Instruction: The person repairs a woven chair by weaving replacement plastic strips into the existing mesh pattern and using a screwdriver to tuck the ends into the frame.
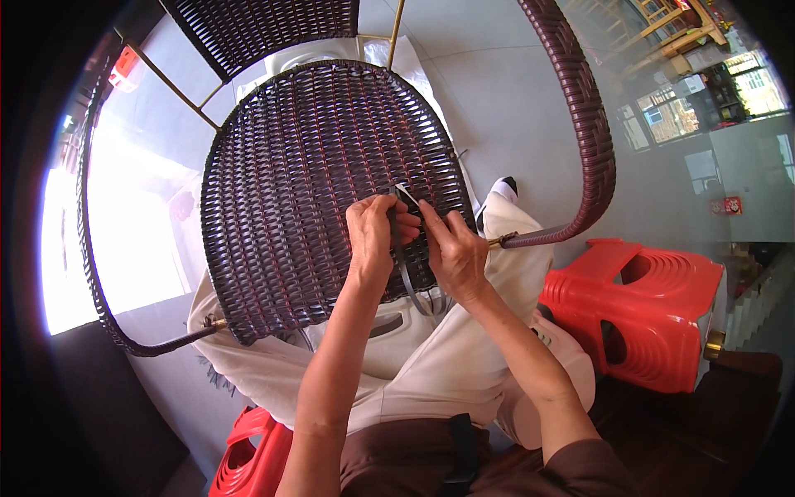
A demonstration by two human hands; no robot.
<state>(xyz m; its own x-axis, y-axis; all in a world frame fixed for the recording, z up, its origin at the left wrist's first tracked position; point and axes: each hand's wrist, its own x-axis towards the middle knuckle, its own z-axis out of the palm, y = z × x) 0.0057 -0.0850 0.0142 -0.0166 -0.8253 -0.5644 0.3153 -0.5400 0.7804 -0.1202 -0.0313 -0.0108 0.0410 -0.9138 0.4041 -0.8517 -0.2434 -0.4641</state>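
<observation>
A dark brown woven wicker chair seat [306, 141] with a metal frame lies over my lap. My left hand [377, 232] has fingers curled round a dark flat strip [407, 277] near the right-centre of the seat; the strip hangs down in a loop past the seat's front edge. My right hand [455, 253] pinches beside it, thumb and forefinger at the pale-and-dark folded end of the strip, close to my left fingertips. The exact grip there is partly hidden by my fingers.
A curved woven armrest [580, 116] rises at the right, a thinner one [103, 290] at the left, and a woven backrest [265, 29] behind. Red plastic stools [629, 315] stand right and lower left [244, 455]. Wooden furniture [667, 33] is far back right.
</observation>
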